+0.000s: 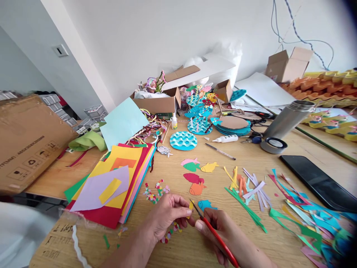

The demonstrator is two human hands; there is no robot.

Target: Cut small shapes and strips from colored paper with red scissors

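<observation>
My left hand (171, 213) pinches a small yellow paper piece (191, 209) between thumb and fingers. My right hand (219, 232) is closed around red-handled scissors (213, 232), their dark pointed blades right beside the yellow paper. Just beyond the blades lies a blue paper fish (206, 204). Farther off are an orange fish (197, 188), a dark red fish (193, 178), a yellow fish (209, 167), a green fish (190, 166) and a pink fish (190, 161). Small coloured paper dots (152, 195) lie around my left hand, some partly hidden under it.
Coloured paper sheets (92, 193) are stacked at left. Paper strips (260, 191) and scraps (326, 219) spread at right, near a black phone (320, 182) and a steel flask (288, 117). A pen (220, 151), glue bottle (227, 139) and wavy blue disc (183, 140) lie beyond.
</observation>
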